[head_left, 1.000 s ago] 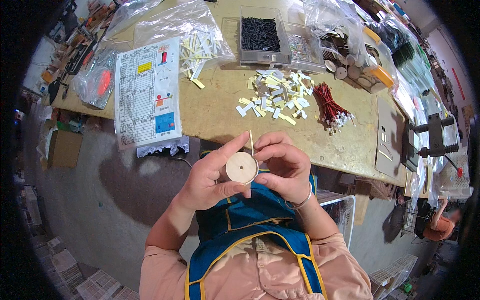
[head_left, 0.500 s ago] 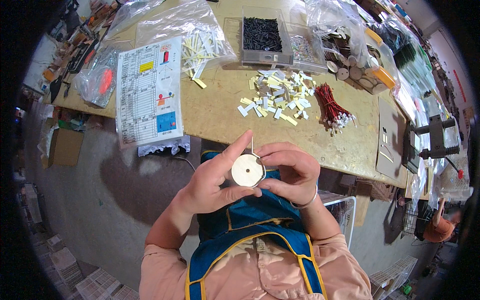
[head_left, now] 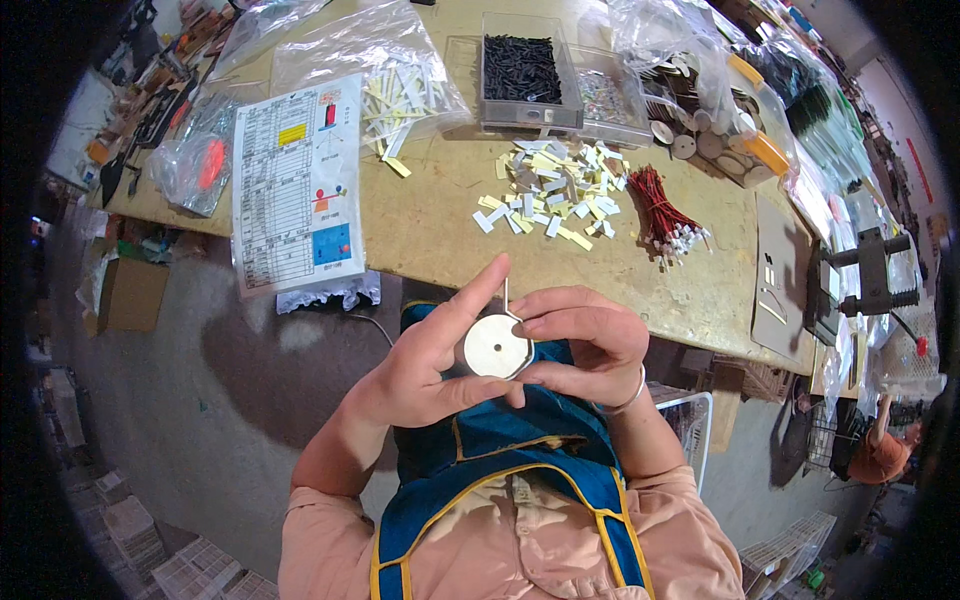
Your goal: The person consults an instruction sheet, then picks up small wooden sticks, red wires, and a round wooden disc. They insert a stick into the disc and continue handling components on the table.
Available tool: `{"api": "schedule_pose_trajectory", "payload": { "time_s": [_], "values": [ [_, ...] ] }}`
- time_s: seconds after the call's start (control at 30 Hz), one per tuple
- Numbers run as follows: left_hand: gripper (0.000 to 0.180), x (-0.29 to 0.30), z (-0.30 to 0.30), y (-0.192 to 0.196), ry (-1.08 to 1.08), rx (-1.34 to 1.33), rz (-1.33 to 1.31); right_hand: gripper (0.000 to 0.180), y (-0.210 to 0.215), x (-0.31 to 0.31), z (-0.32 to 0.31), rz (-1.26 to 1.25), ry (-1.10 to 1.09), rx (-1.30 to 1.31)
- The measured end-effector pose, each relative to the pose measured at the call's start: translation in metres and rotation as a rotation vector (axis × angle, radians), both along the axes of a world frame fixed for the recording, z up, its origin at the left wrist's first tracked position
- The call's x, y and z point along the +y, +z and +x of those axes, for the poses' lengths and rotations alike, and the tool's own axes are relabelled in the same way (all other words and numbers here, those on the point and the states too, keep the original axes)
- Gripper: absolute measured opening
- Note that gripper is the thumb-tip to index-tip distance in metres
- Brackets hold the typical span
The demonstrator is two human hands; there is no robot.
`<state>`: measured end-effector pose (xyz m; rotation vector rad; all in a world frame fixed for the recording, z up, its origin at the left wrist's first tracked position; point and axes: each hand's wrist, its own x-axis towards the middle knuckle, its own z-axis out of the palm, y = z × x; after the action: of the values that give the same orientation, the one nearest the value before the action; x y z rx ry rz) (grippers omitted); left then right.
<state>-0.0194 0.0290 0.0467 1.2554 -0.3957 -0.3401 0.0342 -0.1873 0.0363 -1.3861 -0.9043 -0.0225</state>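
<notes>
I hold a small round white disc (head_left: 497,346) in front of my chest, below the near edge of the workbench (head_left: 440,220). My left hand (head_left: 432,362) cups it from the left: the thumb lies under its lower rim and the forefinger stretches up past its upper left side. My right hand (head_left: 583,345) closes on it from the right, fingertips pinched against its right rim. A thin pale strip (head_left: 506,293) stands up from the top of the disc, just beside my left forefinger.

On the workbench, near the middle, lies a scatter of small white and yellow paper tabs (head_left: 555,190). Just to their right rests a bundle of red wires (head_left: 665,215) with white ends. At the far edge stands a clear box of small black parts (head_left: 522,70). A printed sheet (head_left: 297,185) with coloured marks hangs over the near left edge. Beside it, toward the far side, a clear bag (head_left: 375,55) covers pale yellow strips. At the far right corner lie round wooden discs (head_left: 700,135) under plastic. A black clamp (head_left: 870,275) sits beyond the right edge.
</notes>
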Motion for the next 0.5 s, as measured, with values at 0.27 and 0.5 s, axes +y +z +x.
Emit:
{"api": "schedule_pose_trajectory", "payload": {
  "time_s": [0.27,0.5],
  "values": [
    [0.096,0.001,0.001,0.012,-0.028,0.251,-0.083,0.035,0.004,-0.001,0.003,-0.024,-0.008,-0.070],
    [0.089,0.011,0.012,0.023,-0.199,0.294,-0.022,0.032,0.009,-0.004,0.006,-0.107,0.043,-0.109]
  ]
}}
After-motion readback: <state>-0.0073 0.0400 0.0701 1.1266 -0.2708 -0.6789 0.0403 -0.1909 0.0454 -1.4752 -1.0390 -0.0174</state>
